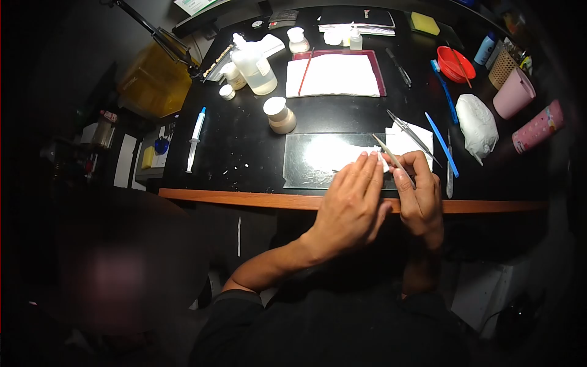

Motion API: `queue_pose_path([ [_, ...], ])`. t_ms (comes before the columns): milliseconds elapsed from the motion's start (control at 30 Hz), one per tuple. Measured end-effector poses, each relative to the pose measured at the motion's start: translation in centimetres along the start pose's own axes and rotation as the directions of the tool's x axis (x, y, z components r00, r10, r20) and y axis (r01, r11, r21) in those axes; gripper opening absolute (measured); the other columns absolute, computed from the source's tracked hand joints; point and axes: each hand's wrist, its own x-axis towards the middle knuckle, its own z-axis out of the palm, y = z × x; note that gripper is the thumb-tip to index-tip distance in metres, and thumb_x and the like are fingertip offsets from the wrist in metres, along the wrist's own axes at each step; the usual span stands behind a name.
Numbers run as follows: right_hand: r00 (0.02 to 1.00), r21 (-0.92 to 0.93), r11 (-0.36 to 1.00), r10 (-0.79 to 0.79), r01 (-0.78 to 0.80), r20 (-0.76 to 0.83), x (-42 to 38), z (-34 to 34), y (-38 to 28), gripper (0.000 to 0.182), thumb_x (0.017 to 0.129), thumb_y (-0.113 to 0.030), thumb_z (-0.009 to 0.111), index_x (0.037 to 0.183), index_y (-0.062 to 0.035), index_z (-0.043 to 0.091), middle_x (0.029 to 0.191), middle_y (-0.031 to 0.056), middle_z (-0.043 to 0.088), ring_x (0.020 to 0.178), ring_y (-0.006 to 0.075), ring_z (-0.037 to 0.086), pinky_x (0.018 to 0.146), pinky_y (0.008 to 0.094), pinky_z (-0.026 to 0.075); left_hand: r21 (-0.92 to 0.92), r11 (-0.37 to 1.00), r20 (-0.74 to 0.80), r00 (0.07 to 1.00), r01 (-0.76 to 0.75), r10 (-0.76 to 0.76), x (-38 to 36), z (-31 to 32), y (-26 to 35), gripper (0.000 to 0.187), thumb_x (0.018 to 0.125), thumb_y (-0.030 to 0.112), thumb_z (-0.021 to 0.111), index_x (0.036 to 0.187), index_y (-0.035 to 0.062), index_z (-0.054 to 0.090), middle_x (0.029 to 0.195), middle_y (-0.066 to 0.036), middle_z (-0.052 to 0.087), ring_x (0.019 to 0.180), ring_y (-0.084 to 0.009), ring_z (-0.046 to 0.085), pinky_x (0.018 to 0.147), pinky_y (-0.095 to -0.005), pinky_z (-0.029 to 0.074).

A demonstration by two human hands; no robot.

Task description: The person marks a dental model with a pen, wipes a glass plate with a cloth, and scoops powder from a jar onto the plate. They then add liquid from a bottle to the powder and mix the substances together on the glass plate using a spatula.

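The left hand (pixel 351 199) (partly) hides the glass plate (pixel 301 165).

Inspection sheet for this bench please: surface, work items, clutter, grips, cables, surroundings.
Surface: black desk, white crumbs front left.
Work items: glass plate near the front edge; slim tool; white piece, mostly hidden.
Clutter: bottle and syringe left; tweezers, red bowl and pink cup right.
Grips: left hand lies over the plate, fingers extended, hold unclear; right hand pinches the tool.
Cables: possible thin cable lower right, too dim to confirm.
Surroundings: yellow bin and jointed arm upper left; dark off the desk.
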Motion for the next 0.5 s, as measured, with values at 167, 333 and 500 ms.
queue_pose_path([
  [167, 1.0, -0.032, 0.999, 0.022, -0.023, -0.021, 0.1, 0.1, -0.8, 0.015, 0.107, -0.008, 0.057, 0.113, 0.0043, 0.063, 0.102, 0.0259, 0.076, 0.093, 0.0413, 0.077, 0.082, 0.0457, 0.058, 0.058, 0.998, 0.106, 0.994, -0.012, 0.005, -0.8, 0.8, 0.9, 0.087, 0.102, 0.048, 0.063, 0.157, -0.0164, 0.043, 0.164, -0.038, 0.042, 0.158, -0.0485, 0.038, 0.131, -0.0546, 0.026],
  [333, 0.998, -0.11, 0.994, -0.021, 0.014, -0.059, 0.0, 0.6, -0.3, 0.015, 0.108, -0.008, 0.057, 0.113, 0.0045, 0.065, 0.1, 0.0246, 0.076, 0.087, 0.0374, 0.077, 0.077, 0.0445, 0.057, 0.053, 0.999, 0.121, 0.993, 0.002, -0.008, -1.2, 0.0, 0.6, 0.087, 0.103, 0.052, 0.061, 0.156, -0.0143, 0.046, 0.164, -0.035, 0.045, 0.157, -0.0469, 0.041, 0.131, -0.0537, 0.028],
  [500, 0.998, -0.096, 0.995, 0.009, -0.014, -0.057, 0.1, 0.8, -0.6, 0.012, 0.108, -0.003, 0.057, 0.112, 0.0051, 0.065, 0.094, 0.0195, 0.077, 0.075, 0.0253, 0.074, 0.068, 0.0366, 0.054, 0.081, 0.996, 0.172, 0.984, 0.034, -0.047, -2.8, -2.6, -0.4, 0.085, 0.103, 0.052, 0.062, 0.156, -0.0137, 0.047, 0.163, -0.034, 0.047, 0.155, -0.0459, 0.045, 0.129, -0.0527, 0.032],
])
